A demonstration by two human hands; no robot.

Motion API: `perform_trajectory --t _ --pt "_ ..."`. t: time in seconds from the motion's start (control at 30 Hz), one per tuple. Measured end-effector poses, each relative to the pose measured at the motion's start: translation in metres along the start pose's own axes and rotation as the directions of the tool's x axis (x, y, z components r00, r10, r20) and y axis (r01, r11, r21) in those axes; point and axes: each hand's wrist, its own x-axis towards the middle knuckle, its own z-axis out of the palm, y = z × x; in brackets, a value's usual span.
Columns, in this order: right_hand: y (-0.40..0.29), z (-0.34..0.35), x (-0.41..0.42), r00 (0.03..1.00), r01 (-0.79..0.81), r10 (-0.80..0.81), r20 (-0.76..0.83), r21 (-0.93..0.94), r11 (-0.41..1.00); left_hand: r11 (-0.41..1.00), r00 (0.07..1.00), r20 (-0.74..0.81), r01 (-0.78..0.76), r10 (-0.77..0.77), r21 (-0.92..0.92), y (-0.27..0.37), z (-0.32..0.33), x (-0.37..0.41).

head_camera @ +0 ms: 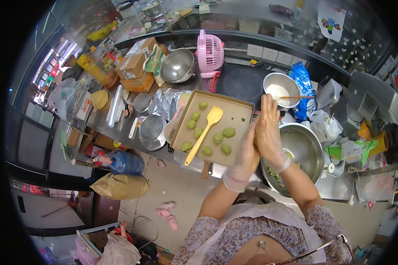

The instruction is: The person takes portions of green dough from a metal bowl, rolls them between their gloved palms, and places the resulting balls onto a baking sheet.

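Note:
My left hand (247, 150) and my right hand (268, 132), both in clear plastic gloves, are pressed palm to palm with fingers pointing away from me. What lies between the palms is hidden. They are over the gap between a gold baking tray (199, 99) and a large steel bowl (310, 162). Several rough green dough balls (218, 137) rest on the tray around a yellow spatula (202, 135). Green dough crumbs (275, 174) cling inside the bowl near my right wrist. Beyond my fingertips, a smaller steel bowl (268, 79) holds white powder (277, 91) and a thin brown stick (297, 97).
A digital kitchen scale (152, 133), scissors (129, 109) and a cling film roll (115, 106) lie left of the tray. Behind it stand a pink fan (210, 54), a black cooktop (240, 81) and an empty steel bowl (177, 66). A blue bag (301, 87) stands right. Another person (119, 248) is at lower left.

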Motion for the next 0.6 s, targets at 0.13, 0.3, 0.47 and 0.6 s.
perform_trajectory --t 0.13,0.3,0.47,0.6 --pt "0.002 -0.032 0.013 0.990 -0.144 0.144 0.006 0.043 0.989 0.980 0.962 -0.213 0.190 -0.172 0.065 0.053 -0.065 0.006" --pt "0.089 -0.089 -0.010 0.829 -0.464 0.477 0.293 -0.117 0.878 0.515 0.862 -0.318 0.080 0.395 0.854 0.140 -0.190 0.011" --pt "0.160 -0.056 -0.074 0.686 -0.222 0.543 0.484 -0.571 0.790 -0.187 0.918 -0.046 0.129 0.395 0.974 0.129 -0.244 0.026" --pt "0.175 -0.038 -0.093 0.719 -0.238 0.539 0.439 -0.573 0.784 -0.402 0.928 0.039 0.123 0.371 0.907 0.126 -0.218 0.025"
